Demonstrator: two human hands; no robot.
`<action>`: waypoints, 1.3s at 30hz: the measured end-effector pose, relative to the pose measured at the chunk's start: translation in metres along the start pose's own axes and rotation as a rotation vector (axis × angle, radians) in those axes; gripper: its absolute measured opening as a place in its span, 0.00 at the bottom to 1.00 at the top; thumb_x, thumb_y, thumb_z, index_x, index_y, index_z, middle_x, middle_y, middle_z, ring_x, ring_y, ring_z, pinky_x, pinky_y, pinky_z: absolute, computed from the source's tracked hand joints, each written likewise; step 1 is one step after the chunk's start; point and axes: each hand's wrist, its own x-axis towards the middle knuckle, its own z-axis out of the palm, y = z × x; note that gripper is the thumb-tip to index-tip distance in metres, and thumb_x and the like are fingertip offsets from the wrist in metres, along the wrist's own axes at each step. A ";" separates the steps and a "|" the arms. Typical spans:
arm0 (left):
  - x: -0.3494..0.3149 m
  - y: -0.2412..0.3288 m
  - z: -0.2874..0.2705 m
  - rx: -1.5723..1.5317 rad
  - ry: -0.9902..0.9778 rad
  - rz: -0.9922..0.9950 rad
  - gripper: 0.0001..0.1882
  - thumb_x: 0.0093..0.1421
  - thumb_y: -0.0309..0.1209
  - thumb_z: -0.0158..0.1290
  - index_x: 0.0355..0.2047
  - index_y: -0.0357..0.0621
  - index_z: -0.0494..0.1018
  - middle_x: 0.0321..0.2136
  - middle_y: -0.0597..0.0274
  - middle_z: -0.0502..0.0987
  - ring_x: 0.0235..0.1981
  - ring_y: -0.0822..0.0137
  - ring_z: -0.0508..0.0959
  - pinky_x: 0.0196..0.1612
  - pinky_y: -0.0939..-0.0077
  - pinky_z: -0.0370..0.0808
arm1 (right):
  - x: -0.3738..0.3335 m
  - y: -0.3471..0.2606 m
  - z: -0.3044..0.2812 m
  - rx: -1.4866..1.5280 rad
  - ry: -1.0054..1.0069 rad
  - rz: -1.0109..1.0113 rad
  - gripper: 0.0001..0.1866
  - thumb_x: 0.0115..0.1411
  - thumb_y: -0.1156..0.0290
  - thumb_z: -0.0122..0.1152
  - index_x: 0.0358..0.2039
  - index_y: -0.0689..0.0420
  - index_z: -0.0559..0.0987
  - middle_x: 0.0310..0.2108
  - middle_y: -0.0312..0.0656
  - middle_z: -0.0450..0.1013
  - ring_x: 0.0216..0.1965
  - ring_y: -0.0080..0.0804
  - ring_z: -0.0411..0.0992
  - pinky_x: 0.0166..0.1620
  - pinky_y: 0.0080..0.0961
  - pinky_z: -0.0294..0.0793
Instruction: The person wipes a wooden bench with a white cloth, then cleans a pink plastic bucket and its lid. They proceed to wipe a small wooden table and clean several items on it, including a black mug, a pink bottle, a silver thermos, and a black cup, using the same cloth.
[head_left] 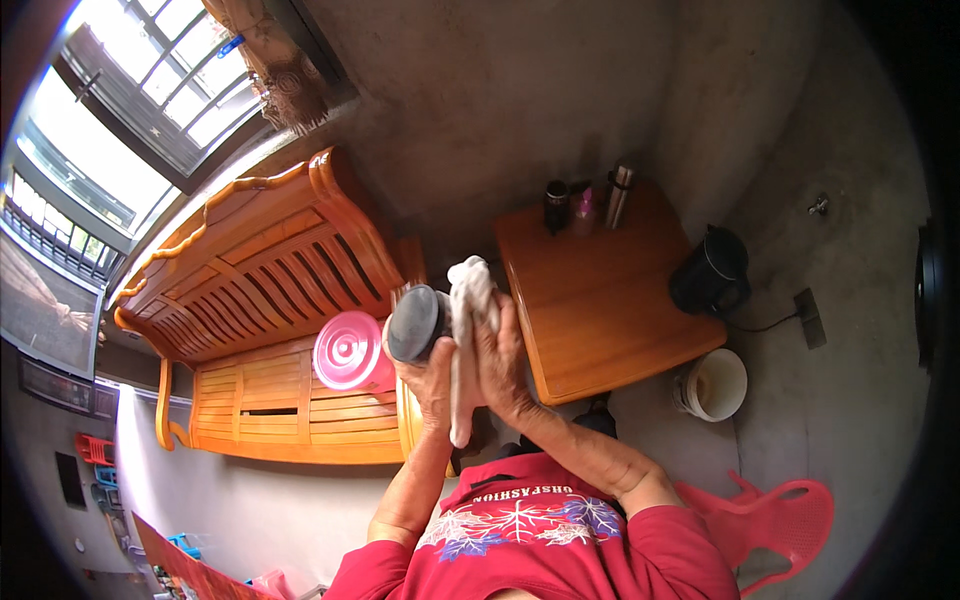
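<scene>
My left hand [430, 385] is wrapped round a cylindrical container with a dark grey round top [417, 322], probably a cup or flask; most of its body is hidden. A whitish cloth [466, 345] hangs between my two hands. With its fingers pointing away from me, my right hand [503, 365] presses that cloth against the container's side. Both hands are held in front of my chest, between the wooden bench and the small table.
At the left stands a slatted wooden bench [300, 415] with a pink round lid [350, 350] on it. The wooden table [590, 310] carries a black kettle [711, 271], a steel flask [619, 197], a dark cup [556, 206] and a pink bottle [584, 210]. Nearby are a white bucket [735, 385] and a red chair [800, 520].
</scene>
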 end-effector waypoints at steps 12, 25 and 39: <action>-0.036 -0.001 0.003 -0.039 0.048 -0.278 0.35 0.54 0.48 0.55 0.55 0.38 0.60 0.46 0.56 0.69 0.46 0.64 0.71 0.50 0.69 0.69 | 0.000 0.046 -0.007 0.584 -0.207 0.421 0.27 0.64 0.52 0.38 0.57 0.57 0.61 0.51 0.42 0.63 0.52 0.29 0.63 0.53 0.25 0.63; -0.012 -0.101 -0.002 0.388 0.102 -0.101 0.47 0.38 0.26 0.68 0.56 0.44 0.53 0.48 0.59 0.64 0.50 0.65 0.64 0.55 0.72 0.60 | -0.030 0.127 -0.093 0.403 -0.112 0.687 0.12 0.61 0.66 0.49 0.43 0.58 0.70 0.35 0.37 0.68 0.37 0.24 0.66 0.39 0.21 0.68; -0.056 -0.169 0.006 0.689 -0.064 -0.381 0.47 0.36 0.28 0.63 0.58 0.45 0.53 0.50 0.59 0.63 0.53 0.63 0.64 0.57 0.70 0.59 | -0.034 0.336 -0.233 -1.294 -0.088 0.376 0.26 0.53 0.62 0.56 0.55 0.45 0.66 0.60 0.45 0.53 0.60 0.46 0.52 0.50 0.52 0.55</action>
